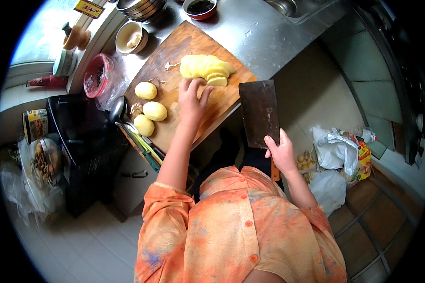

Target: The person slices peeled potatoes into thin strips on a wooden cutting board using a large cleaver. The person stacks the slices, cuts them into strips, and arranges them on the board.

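My right hand (283,152) grips a cleaver (260,113) by the top of its handle, its broad dark blade raised beside the near right edge of a wooden cutting board (184,39). Over the middle of the board hovers my left hand (194,97), fingers bent and apart, with nothing between them. Just beyond its fingertips lies an overlapping row of potato slices (205,68). Three whole peeled potatoes sit left of that hand: one potato (146,90) farther back, a second potato (155,111) and a third potato (143,125) nearer. A garlic bulb (136,109) rests beside them.
Along the board's left edge lie a metal ladle (117,108), green scallion stalks (138,141) and a dark-handled knife (154,148). Behind stand a bowl with pale pieces (131,38), a red basket (97,76) and a bowl of dark liquid (199,7). Plastic bags (334,148) occupy the floor at right.
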{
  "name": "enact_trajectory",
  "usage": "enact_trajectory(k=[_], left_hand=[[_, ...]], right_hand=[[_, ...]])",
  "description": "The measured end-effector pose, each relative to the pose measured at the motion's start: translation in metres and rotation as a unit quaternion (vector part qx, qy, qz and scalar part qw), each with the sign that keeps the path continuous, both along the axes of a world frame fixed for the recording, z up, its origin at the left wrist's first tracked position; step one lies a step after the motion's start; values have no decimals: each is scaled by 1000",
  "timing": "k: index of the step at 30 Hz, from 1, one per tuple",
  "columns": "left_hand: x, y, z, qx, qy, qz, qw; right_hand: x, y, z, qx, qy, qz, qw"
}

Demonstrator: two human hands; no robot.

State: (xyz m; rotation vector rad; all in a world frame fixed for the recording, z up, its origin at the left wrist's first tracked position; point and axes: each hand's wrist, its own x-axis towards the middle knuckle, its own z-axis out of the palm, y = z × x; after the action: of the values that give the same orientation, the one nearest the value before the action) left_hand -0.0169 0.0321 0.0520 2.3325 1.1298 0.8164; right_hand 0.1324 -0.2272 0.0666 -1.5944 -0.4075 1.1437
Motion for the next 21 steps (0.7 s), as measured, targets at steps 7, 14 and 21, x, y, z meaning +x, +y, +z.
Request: enact_trajectory(k=[7,14,21], left_hand=[[-86,-55,-2,-67,123,87,986],[-80,-49,-12,-87,57,-44,994],[-70,-54,-15,-36,57,-23,997]], right_hand=[[-10,8,-5,4,6,27,1000],[-27,28,0,-23,13,83,996],[-34,41,-14,-13,76,84,993]])
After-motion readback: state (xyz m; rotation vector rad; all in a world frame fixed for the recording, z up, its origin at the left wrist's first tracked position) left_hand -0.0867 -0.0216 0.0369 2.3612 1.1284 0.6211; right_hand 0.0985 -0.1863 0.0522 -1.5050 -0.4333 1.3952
